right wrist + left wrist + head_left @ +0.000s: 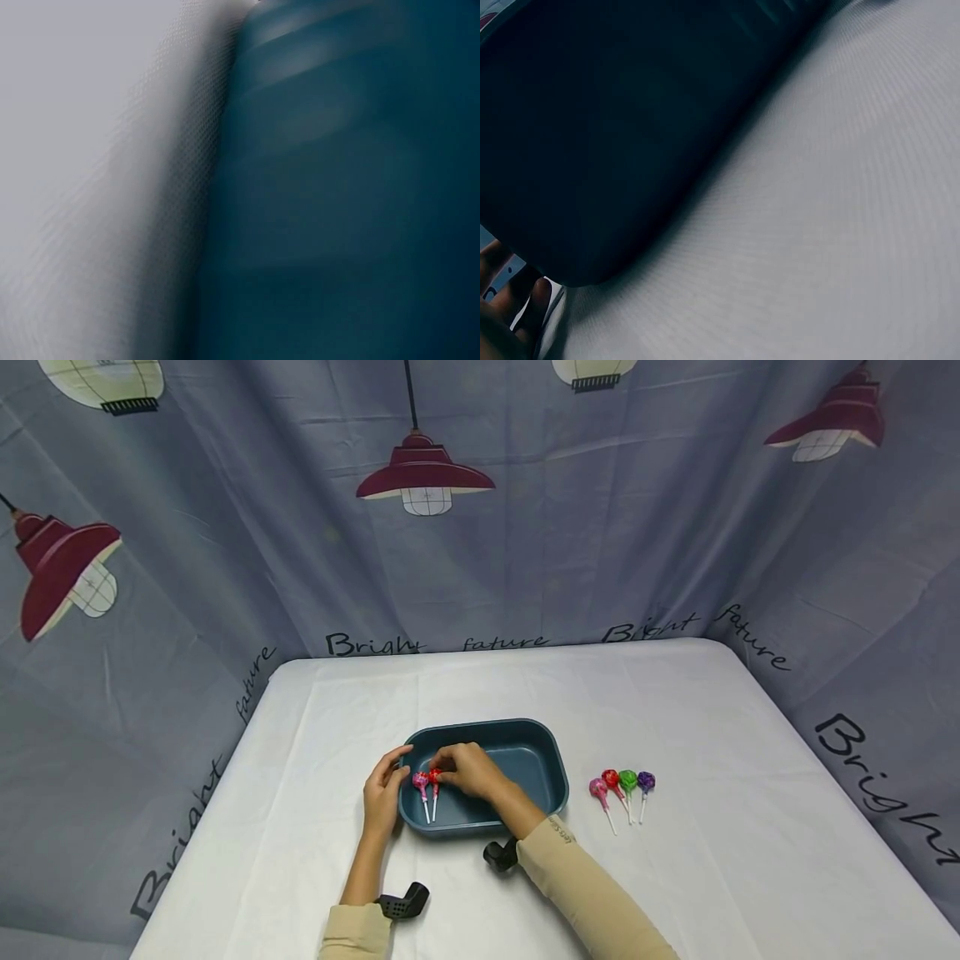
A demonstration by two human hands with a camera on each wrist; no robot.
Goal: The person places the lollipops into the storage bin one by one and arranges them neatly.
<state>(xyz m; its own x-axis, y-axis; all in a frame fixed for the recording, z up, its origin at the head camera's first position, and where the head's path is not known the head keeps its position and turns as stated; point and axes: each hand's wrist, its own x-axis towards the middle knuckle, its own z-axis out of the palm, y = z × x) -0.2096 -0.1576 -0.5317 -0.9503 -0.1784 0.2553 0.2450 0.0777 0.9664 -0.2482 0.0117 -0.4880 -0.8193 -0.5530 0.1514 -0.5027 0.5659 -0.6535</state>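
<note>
A dark teal rectangular tray (525, 768) sits on the white-covered table. My left hand (381, 797) holds its left rim, the thumb over the edge; some of its fingers (534, 300) show beside the tray's corner in the left wrist view. Inside, at the left end, a pink lollipop (421, 781) and a red lollipop (436, 787) lie side by side, sticks toward me. My right hand (468, 770) reaches in over the front rim and pinches the red one at its head. The right wrist view shows only the tray's blurred outer wall (300, 202) and cloth.
Right of the tray, another pink lollipop (597, 788), another red lollipop (611, 779), a green lollipop (627, 781) and a purple lollipop (646, 782) lie close together on the tablecloth (720, 860). A grey curtain (600, 543) printed with lamps hangs behind and around the table.
</note>
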